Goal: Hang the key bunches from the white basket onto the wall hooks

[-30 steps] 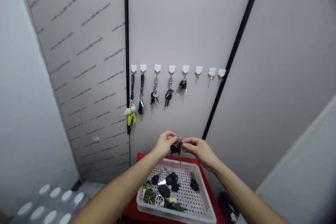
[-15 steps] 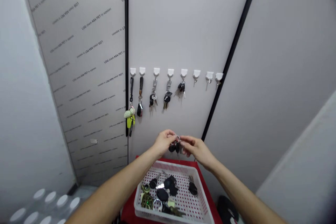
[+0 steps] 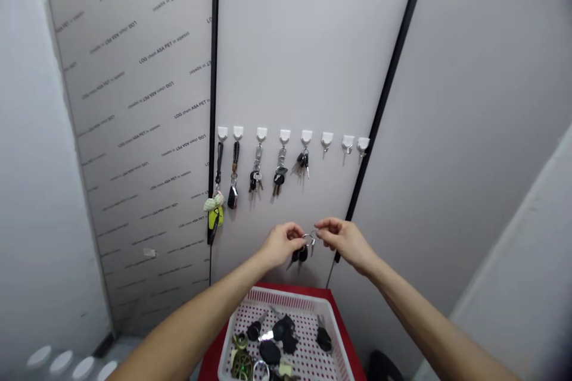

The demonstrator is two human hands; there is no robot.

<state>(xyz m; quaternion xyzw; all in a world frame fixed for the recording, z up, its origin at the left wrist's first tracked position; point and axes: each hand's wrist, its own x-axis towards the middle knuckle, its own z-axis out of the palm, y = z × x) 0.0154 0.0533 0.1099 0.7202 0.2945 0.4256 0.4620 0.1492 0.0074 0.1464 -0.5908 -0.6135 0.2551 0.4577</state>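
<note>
My left hand (image 3: 280, 245) pinches a metal key ring (image 3: 308, 239) between thumb and fingertips. Black-headed keys (image 3: 300, 254) dangle from it, and one small silver key (image 3: 313, 244) hangs at its right side. From the other side my right hand (image 3: 342, 242) reaches in, thumb and forefinger drawn together at a thin loop on the ring's right edge. Both hands are in front of the pale wall panel, above a white perforated basket (image 3: 338, 320). Inside the basket lie several loose keys (image 3: 286, 330), a bronze-coloured charm (image 3: 242, 364) and a silver ring (image 3: 261, 371).
A row of white hooks (image 3: 285, 136) runs across the panel. Bunches of keys (image 3: 256, 179) hang from the left ones, including a yellow-green key fob (image 3: 215, 216). Red cloth (image 3: 342, 309) lies under the basket. White bottle caps (image 3: 61, 362) show at lower left.
My right hand has shifted slightly right, away from the left, and the ring now shows more plainly between them. The view has tilted, so the hooks sit lower and the basket too.
</note>
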